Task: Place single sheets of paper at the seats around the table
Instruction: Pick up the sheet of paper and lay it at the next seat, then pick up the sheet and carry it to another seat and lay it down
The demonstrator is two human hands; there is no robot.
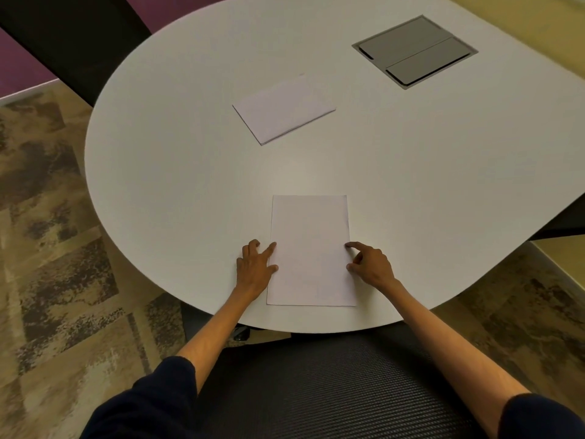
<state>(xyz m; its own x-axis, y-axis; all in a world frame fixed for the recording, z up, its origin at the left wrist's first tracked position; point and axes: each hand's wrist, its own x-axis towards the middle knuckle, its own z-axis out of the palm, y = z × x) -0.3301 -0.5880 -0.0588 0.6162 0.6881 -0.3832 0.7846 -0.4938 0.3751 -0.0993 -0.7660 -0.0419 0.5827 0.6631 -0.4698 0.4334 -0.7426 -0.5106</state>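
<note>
A single white sheet of paper (311,248) lies flat near the front edge of the white rounded table (177,172), lengthwise away from me. My left hand (254,267) rests on the table with its fingertips touching the sheet's left edge. My right hand (370,264) touches the right edge with its index finger and thumb. Neither hand lifts the sheet. Farther back, toward the table's middle, a thin stack of white paper (284,109) lies at an angle.
A grey cable hatch (414,50) is set into the tabletop at the back right. A black mesh chair (332,384) stands between me and the table. Another dark chair (72,36) is at the far left. Patterned carpet (53,248) surrounds the table.
</note>
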